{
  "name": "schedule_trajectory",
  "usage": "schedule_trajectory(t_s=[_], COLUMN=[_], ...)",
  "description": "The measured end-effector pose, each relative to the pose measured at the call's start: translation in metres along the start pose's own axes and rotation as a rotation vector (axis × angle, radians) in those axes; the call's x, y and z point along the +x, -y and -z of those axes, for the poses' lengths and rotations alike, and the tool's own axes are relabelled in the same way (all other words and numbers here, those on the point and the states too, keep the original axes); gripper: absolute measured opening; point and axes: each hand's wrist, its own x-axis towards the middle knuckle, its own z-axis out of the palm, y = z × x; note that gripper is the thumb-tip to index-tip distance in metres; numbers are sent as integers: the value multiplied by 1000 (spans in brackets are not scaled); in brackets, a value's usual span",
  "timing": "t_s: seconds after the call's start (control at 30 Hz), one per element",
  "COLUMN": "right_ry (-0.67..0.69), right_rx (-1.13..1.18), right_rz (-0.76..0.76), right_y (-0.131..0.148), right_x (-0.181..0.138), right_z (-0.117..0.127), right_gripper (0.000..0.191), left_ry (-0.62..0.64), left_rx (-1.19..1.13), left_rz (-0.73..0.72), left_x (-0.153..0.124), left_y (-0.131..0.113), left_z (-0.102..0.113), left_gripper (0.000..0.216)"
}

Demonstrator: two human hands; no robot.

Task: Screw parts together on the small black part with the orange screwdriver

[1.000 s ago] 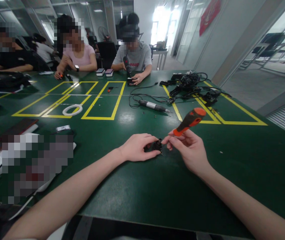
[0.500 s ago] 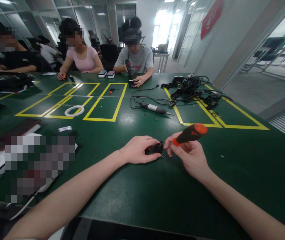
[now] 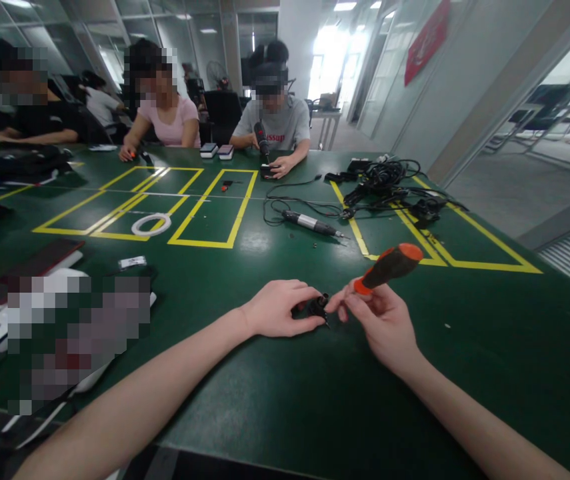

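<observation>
A small black part [image 3: 319,305] with a short upright tube on top sits on the green table. My left hand [image 3: 285,310] is closed around its left side, thumb and forefinger pinching it. My right hand [image 3: 382,320] grips a screwdriver [image 3: 389,268] with a black and orange handle, which tilts up to the right. The fingertips of that hand reach close to the black part; whether they touch it, I cannot tell. The screwdriver's shaft and tip are hidden by the fingers.
An electric screwdriver [image 3: 312,223] lies beyond my hands, with a heap of black cables [image 3: 389,183] behind it at right. A white ring-shaped coil [image 3: 151,225] lies near yellow tape outlines. Phones [image 3: 39,263] are at left. Across the table [image 3: 245,400], a co-worker [image 3: 275,120] holds a power tool.
My right fingers have come nearer the black part, and the screwdriver handle has shifted slightly right. The left hand keeps its grip. The whole view has moved a little.
</observation>
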Motion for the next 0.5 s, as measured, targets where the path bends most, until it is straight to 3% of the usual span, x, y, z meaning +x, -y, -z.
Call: schedule_trajectory(t_s=[0.3, 0.5], right_ry=[47, -19], right_rx=[-66, -54], right_rz=[28, 11], right_y=[4, 2], right_x=[0, -4], right_z=[3, -4], right_gripper=[33, 33], left_ry=[11, 10], left_rx=[8, -16], left_rz=[0, 12], left_x=[-1, -1], left_y=[0, 1], left_z=[1, 1], left_gripper=[26, 27])
